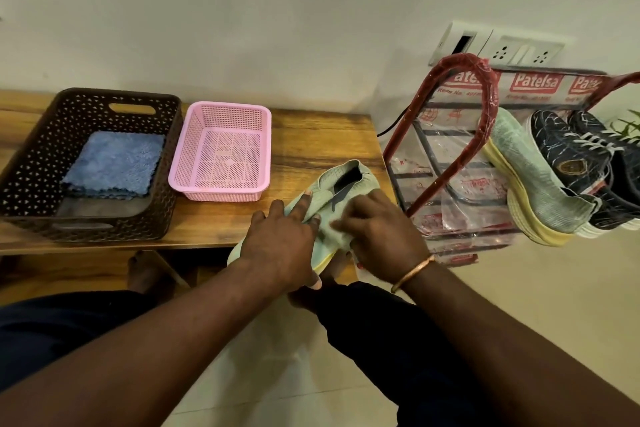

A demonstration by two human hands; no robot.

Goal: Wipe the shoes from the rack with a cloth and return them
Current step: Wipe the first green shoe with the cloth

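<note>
A pale green knit shoe with a yellow sole lies tilted over the wooden table's front right corner. My left hand grips its left side, fingers spread over the upper. My right hand clasps the shoe's right side, fingers pressed on the fabric; no cloth shows under it. Its matching green shoe leans on the red-framed rack to the right, beside a dark blue patterned lace-up shoe. Folded blue cloths lie in a brown basket at the left.
A pink mesh basket stands between the brown basket and the shoe. The rack is still wrapped in printed plastic. A wall socket plate sits above it. My knees and bare feet are under the table edge, on a tiled floor.
</note>
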